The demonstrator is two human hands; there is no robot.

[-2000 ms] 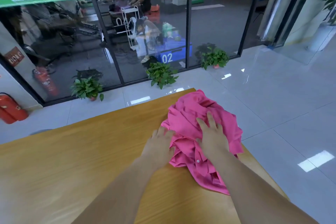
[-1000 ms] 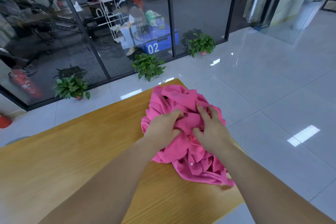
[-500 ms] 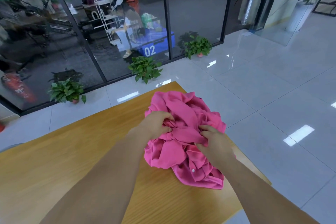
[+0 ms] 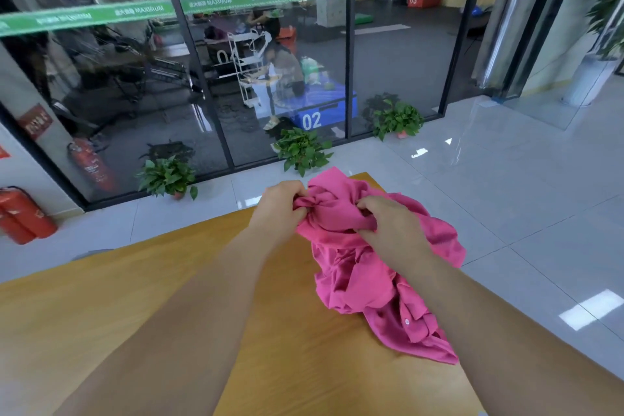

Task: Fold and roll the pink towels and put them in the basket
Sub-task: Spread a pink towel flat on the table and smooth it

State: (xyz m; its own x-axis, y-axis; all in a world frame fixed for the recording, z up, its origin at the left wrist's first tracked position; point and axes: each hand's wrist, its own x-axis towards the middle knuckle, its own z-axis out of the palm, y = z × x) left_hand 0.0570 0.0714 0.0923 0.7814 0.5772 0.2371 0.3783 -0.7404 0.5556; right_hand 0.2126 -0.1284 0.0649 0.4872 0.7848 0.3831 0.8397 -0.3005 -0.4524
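A crumpled pink cloth (image 4: 361, 284) with small buttons hangs in a bunch over the far right corner of the wooden table (image 4: 141, 307). My left hand (image 4: 282, 204) grips a gathered fold at the cloth's upper left. My right hand (image 4: 391, 223) grips another fold close beside it. The upper part of the cloth is lifted off the table while its lower part trails on the wood near the right edge. No basket is in view.
The table's right edge (image 4: 469, 392) drops to a glossy tiled floor (image 4: 526, 199). A glass wall (image 4: 270, 54) stands beyond, with potted plants (image 4: 302, 150) at its foot and red fire extinguishers (image 4: 23, 216) at the left.
Both hands went from resting flat on the pink cloth to gripping folds of it. They have since raised the bunch off the table, and the camera view has tilted up.
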